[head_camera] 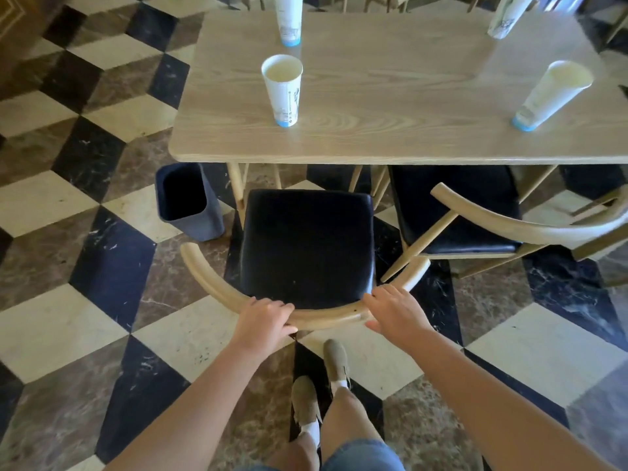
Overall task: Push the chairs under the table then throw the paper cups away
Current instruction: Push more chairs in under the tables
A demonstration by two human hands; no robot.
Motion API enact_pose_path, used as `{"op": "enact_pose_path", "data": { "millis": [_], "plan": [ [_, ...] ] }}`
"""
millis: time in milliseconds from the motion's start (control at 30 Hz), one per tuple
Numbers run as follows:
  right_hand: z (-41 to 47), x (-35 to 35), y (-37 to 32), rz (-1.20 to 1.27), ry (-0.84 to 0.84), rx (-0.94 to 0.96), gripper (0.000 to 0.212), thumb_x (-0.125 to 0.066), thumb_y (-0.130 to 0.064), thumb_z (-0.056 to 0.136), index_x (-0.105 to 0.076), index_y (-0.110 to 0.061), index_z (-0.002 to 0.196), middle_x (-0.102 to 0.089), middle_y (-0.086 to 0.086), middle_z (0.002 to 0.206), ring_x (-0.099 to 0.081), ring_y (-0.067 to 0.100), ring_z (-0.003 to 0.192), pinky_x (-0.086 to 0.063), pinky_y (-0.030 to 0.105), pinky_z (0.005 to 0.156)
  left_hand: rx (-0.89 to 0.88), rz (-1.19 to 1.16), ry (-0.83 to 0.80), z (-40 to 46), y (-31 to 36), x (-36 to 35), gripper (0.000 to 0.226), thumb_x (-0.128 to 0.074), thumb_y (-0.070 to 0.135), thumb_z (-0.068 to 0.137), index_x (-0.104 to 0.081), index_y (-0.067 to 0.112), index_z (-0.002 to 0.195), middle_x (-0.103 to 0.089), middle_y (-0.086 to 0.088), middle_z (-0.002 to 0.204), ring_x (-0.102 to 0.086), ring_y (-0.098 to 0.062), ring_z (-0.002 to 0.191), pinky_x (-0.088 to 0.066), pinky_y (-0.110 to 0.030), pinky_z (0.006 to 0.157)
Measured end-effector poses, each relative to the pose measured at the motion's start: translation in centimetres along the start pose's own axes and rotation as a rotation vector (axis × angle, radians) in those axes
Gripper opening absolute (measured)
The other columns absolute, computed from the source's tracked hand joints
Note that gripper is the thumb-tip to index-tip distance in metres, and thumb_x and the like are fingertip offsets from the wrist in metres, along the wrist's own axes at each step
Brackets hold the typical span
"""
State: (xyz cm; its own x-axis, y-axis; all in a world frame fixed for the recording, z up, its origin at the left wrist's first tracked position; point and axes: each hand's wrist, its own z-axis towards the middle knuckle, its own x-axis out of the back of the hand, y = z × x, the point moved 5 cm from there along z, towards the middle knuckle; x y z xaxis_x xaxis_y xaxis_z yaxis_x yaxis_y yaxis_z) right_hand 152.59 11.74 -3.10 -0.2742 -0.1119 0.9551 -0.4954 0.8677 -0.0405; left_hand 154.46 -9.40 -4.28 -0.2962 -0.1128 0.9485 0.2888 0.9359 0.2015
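Note:
A wooden chair [307,248] with a black padded seat stands in front of me, its seat just short of the table's near edge. My left hand [263,321] curls over the curved backrest rail. My right hand [396,312] rests on the same rail, fingers spread over its top. To the right, a second chair [475,212] has its seat partly under the light wooden table [390,96]. Several white paper cups with blue bases stand on the table: one near left [283,90], one near right [552,95], and two at the far edge, one to the left [289,18] and one to the right [509,15].
A dark grey bin [188,200] stands open on the floor beside the table's near left leg. The floor is a checkered marble pattern. My feet in tan shoes [334,358] are right behind the chair. More chair legs show beyond the table's far edge.

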Motion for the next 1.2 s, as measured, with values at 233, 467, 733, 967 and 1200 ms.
{"op": "enact_pose_path", "data": {
  "millis": [233, 467, 733, 967, 1200],
  "plan": [
    [4.3, 1.2, 1.5, 0.071, 0.047, -0.078, 0.039, -0.089, -0.031, 0.052, -0.064, -0.008, 0.071, -0.059, 0.009, 0.06, -0.058, 0.028, 0.056, -0.053, 0.039, 0.05, 0.01, 0.031, -0.063, 5.6, -1.0, 1.1, 0.045, -0.06, 0.041, 0.084, -0.056, 0.019, 0.122, -0.066, 0.001, 0.113, -0.059, -0.017, 0.104, -0.042, -0.039, 0.098],
    [8.3, 2.4, 4.2, 0.098, 0.055, -0.102, 0.038, -0.09, -0.025, 0.051, -0.063, -0.007, 0.07, -0.058, 0.01, 0.059, -0.057, 0.03, 0.055, -0.054, 0.041, 0.052, 0.04, 0.04, -0.047, 10.0, -1.9, 2.8, 0.045, -0.062, 0.04, 0.084, -0.057, 0.017, 0.122, -0.067, -0.001, 0.113, -0.06, -0.018, 0.104, -0.043, -0.041, 0.097],
    [12.0, 2.8, 7.4, 0.092, 0.029, -0.102, 0.038, -0.089, -0.023, 0.054, -0.063, -0.005, 0.075, -0.058, 0.012, 0.062, -0.058, 0.033, 0.059, -0.054, 0.043, 0.058, 0.077, 0.035, -0.009, 14.0, -1.9, 4.0, 0.046, -0.064, 0.039, 0.083, -0.057, 0.016, 0.122, -0.067, -0.002, 0.113, -0.059, -0.02, 0.105, -0.037, -0.044, 0.101],
    [14.5, 3.7, 9.2, 0.08, 0.022, -0.109, 0.03, -0.059, -0.033, 0.088, -0.057, -0.011, 0.109, -0.06, 0.009, 0.098, -0.054, 0.029, 0.095, -0.042, 0.038, 0.087, 0.07, 0.002, 0.058, 16.7, -2.3, 5.0, 0.042, -0.072, 0.034, 0.077, -0.064, 0.011, 0.112, -0.072, -0.008, 0.098, -0.064, -0.027, 0.093, -0.042, -0.05, 0.094],
    [14.4, 3.3, 9.5, 0.111, 0.041, -0.096, 0.029, -0.067, -0.029, 0.082, -0.061, -0.006, 0.098, -0.061, 0.014, 0.088, -0.057, 0.034, 0.086, -0.045, 0.043, 0.082, -0.009, 0.026, 0.103, 16.6, -2.3, 4.7, 0.044, -0.084, 0.027, 0.062, -0.069, 0.005, 0.097, -0.073, -0.011, 0.08, -0.068, -0.03, 0.073, -0.052, -0.054, 0.076]
  ]
}}
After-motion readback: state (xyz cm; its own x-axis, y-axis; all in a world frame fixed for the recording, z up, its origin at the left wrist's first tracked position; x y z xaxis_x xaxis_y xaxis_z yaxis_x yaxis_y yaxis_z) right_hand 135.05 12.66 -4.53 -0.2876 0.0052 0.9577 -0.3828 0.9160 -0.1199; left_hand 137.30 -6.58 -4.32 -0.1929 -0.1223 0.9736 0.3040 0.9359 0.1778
